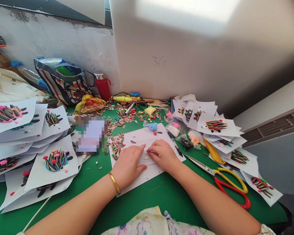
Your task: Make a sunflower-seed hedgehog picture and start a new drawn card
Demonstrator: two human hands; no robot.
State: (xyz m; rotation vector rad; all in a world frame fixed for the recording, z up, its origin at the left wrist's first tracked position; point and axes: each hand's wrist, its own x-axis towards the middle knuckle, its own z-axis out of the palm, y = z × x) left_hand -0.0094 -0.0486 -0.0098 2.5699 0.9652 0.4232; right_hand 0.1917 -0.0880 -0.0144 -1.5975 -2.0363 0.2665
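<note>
My left hand (128, 163), with a gold bangle at the wrist, lies flat with fingers stretched over a small white card (150, 169). Beneath the card is a larger white sheet (131, 182). On the card's right side my right hand (163, 154) is closed, its fingertips pinched at a small piece of white clay (146, 156). The clay's exact shape is partly hidden by the fingers. Striped sunflower seeds (117, 143) lie on the sheet's left edge, and a black pen (175, 143) rests along its right side.
Decorated cards (54, 159) are stacked at left, with another pile (215, 125) at right. Large scissors (218, 173) lie open by my right forearm. Bagged clay (186, 142), a yellow comb (213, 150), a phone (91, 135) and a red flask (103, 87) surround the sheet.
</note>
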